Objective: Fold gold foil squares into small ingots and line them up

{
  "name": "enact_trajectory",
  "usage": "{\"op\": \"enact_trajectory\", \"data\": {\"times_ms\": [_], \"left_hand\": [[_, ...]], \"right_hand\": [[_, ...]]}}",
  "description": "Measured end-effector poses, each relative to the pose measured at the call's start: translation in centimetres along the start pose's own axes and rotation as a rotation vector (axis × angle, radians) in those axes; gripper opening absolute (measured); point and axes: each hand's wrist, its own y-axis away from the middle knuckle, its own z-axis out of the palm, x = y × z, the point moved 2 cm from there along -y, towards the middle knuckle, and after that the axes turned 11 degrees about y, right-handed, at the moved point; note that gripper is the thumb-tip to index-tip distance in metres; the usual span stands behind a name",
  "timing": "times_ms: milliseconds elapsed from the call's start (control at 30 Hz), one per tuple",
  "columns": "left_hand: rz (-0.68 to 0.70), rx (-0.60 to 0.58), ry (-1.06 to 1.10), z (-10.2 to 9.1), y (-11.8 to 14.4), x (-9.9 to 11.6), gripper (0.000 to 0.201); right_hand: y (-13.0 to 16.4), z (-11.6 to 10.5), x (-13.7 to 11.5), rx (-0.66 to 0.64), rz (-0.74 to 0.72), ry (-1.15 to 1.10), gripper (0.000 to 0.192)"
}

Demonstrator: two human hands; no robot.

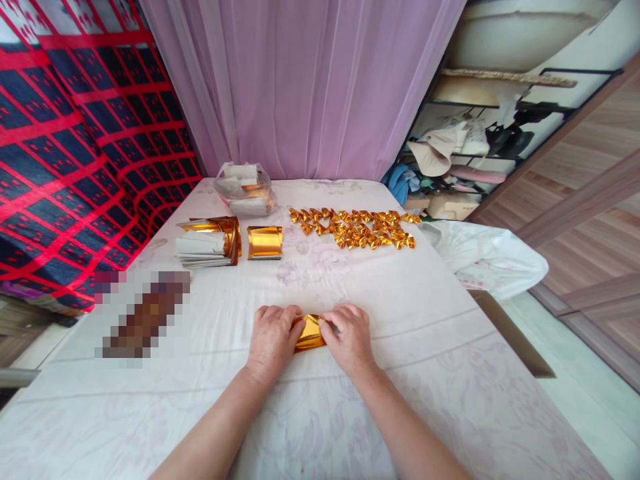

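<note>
The left hand (273,337) and the right hand (350,337) meet over a small piece of gold foil paper (310,332) lying on the bench (430,313), directly in front of the person. Both hands are closed onto that paper: the left pins its left end under curled fingers, and the right pinches its right edge between thumb and fingertips. The paper looks part-folded, with a raised crease showing between the hands.

Judging by its shine and sharp folds, the foil paper is very light, thin and slick, and should hold a crease once pressed but crumple or tear if pulled hard. The safest hold would be at the edges and corners, with fingertips flat, the sheet kept down on the cloth.

Beyond the foil paper, toward the pink curtain (305,87), lies a cluster of finished gold folded pieces (355,229) in rows. To the left of that cluster stand a gold foil stack (265,241) and a pile of sheets (207,243) with white backs showing. Behind the pile sits a clear plastic bag (244,190) holding more paper.
</note>
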Motion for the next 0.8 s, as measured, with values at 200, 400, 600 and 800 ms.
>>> {"op": "enact_trajectory", "data": {"times_ms": [200,400,600,800], "left_hand": [[0.037,-0.050,-0.061,0.3,0.0,0.2,0.008],[0.027,-0.011,0.031,0.4,-0.1,-0.4,0.011],[0.021,-0.044,0.067,0.6,-0.3,-0.7,0.013],[0.017,-0.034,0.059,0.8,-0.3,-0.8,0.012]], "right_hand": [[0.1,0.1,0.0,-0.022,0.013,0.041,0.013],[0.1,0.6,0.3,-0.050,0.026,0.038,0.010],[0.1,-0.8,-0.4,0.005,-0.053,0.089,0.022],[0.6,-0.7,-1.4,-0.198,-0.458,-0.025,0.023]]}}
